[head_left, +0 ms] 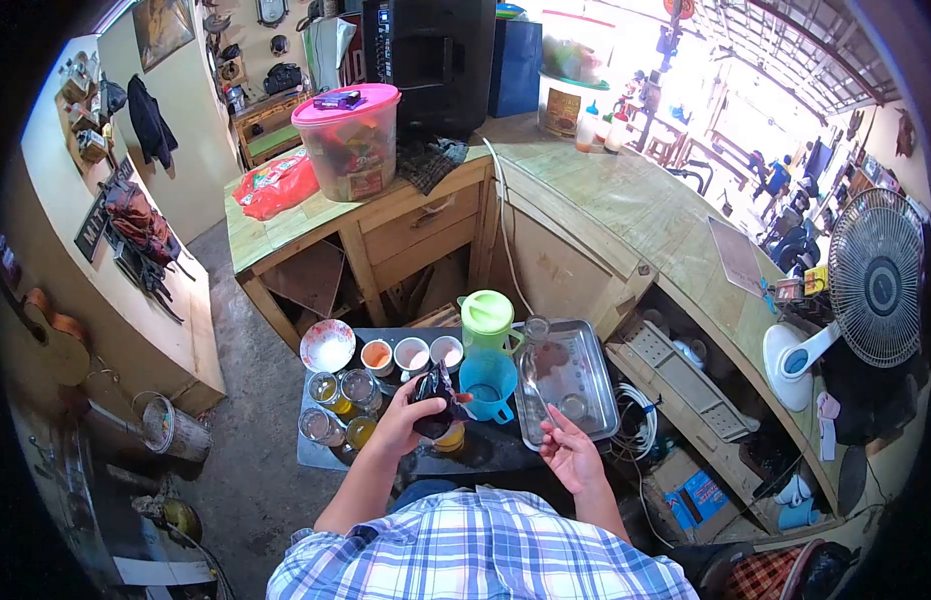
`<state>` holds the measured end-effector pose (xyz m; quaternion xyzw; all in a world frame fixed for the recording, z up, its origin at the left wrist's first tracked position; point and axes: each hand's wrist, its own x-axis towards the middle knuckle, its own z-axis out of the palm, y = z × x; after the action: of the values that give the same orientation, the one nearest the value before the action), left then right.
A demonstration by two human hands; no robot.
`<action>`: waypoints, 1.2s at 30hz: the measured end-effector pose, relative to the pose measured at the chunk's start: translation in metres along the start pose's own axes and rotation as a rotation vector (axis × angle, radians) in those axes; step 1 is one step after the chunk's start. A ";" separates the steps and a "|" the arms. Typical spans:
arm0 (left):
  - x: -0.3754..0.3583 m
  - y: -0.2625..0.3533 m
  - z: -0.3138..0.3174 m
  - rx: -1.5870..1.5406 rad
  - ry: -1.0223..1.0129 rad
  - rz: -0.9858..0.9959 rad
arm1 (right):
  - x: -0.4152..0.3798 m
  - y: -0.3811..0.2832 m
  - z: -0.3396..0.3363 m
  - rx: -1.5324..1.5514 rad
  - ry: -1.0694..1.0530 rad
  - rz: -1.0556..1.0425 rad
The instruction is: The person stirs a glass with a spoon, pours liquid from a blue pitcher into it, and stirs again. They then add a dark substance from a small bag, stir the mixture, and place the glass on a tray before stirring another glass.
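Observation:
My left hand (400,425) grips a dark packet (440,405) with its top crumpled, held over the low table beside a blue plastic pitcher (488,382). Between the fingers of my right hand (573,450) is a spoon (530,382), its bowl end pointing up over the metal tray (597,415). Left of the pitcher are three white cups, one (377,356) with orange contents. Several glasses, one (360,432) with yellow contents, stand left of my left hand. Another container with yellow contents is partly hidden below the packet. A green lidded jug (486,318) stands behind the blue pitcher.
A patterned bowl (328,346) sits at the low table's back left. The wooden counter (585,190) curves around behind, bearing a pink-lidded tub (347,145). At the right are a white fan (875,280) and a coiled white cable (637,420). A bucket (175,430) stands on the floor at left.

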<state>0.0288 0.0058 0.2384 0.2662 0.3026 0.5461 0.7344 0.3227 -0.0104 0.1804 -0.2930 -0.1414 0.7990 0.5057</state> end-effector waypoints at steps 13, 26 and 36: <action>0.008 -0.006 0.027 1.152 0.103 0.329 | 0.003 0.007 0.016 -0.117 -0.179 0.326; 0.027 -0.016 0.037 1.664 0.052 0.584 | -0.002 0.015 0.028 -0.410 -0.191 0.135; 0.039 -0.011 0.047 1.866 -0.117 0.579 | -0.006 0.018 0.023 -0.459 -0.133 0.077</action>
<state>0.0793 0.0372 0.2564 0.8310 0.4991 0.2322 0.0803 0.2977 -0.0221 0.1910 -0.3522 -0.3412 0.7821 0.3845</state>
